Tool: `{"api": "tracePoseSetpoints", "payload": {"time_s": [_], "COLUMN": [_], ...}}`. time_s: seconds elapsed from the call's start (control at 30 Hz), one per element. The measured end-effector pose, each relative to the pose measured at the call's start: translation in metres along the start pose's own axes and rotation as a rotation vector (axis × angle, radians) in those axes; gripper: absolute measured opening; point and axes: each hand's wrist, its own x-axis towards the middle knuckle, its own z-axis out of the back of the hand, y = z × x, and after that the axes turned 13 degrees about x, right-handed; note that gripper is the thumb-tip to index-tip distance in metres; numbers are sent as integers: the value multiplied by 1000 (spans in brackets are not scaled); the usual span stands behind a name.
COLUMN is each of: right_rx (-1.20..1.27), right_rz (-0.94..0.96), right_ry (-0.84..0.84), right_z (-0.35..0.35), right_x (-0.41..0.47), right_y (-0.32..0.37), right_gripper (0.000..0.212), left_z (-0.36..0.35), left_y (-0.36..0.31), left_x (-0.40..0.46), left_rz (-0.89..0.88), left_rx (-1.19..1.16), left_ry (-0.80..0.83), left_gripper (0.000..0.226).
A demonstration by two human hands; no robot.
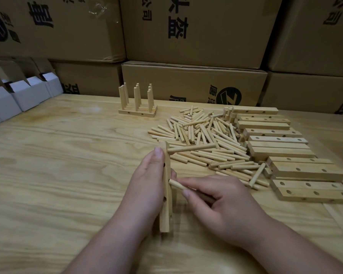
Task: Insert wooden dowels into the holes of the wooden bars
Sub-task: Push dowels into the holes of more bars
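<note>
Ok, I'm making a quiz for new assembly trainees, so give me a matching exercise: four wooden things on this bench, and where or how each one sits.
Things:
1. bar in the left hand
2. dowel in the right hand
3. finished bars
4. loose dowels

States:
A. heaped mid-table
B. tip at the middle hole
C. far side, dowels pointing up
D. held on edge, one dowel already in

Pairs: 1-D, 2-B, 3-C, 4-A
</note>
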Motion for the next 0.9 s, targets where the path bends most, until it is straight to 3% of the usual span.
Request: {"api": "tracePoseSetpoints", "payload": {"time_s": [0.4,0.57,0.67,0.9], "right_rx": [32,2,-31,-52], "right_rz": [-117,-199,-188,-126], "right_ry": [35,-34,-19,1], "right_z": [2,2,4,7], "right_x": [0,0,1,4], "right_y": [8,10,11,9], "right_gripper": [6,22,17,14], "left_z": [0,3,2,3], "left_y": [3,-1,0,-3], "left_x": [-4,-2,-2,0], "left_rz": [-116,-122,-84,110], "left_rx": [102,130,173,-100], "left_ry": [104,149,114,99], "left_gripper": [38,41,34,30]}}
